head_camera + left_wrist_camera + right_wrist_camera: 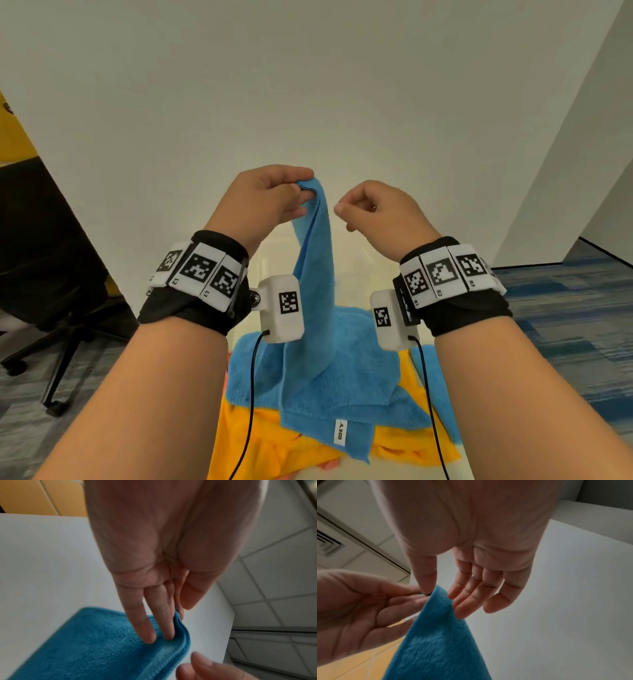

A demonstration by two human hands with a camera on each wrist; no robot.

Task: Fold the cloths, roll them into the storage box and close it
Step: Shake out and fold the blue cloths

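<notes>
Holding one blue cloth (317, 274) up by a corner, the left hand (265, 195) pinches the hem between thumb and fingers, and the rest hangs down onto the pile on the table (308, 102). The right hand (375, 209) is just beside that corner with fingers loosely curled and nothing in it; in its wrist view the fingertips are close to the fabric, but I can't tell if they touch.

To do this bit well, I'd say the right hand should run along the top hem to the next corner, then pull the edge taut so the cloth hangs flat before it gets laid down and folded. The white tag (340, 432) near the bottom edge helps find a side.

Underneath sit another blue cloth (346, 342) and a yellow cloth (274, 442), all bunched together, so they'll likely drag along. No storage box in sight. An office chair (44, 274) stands to the left.
</notes>
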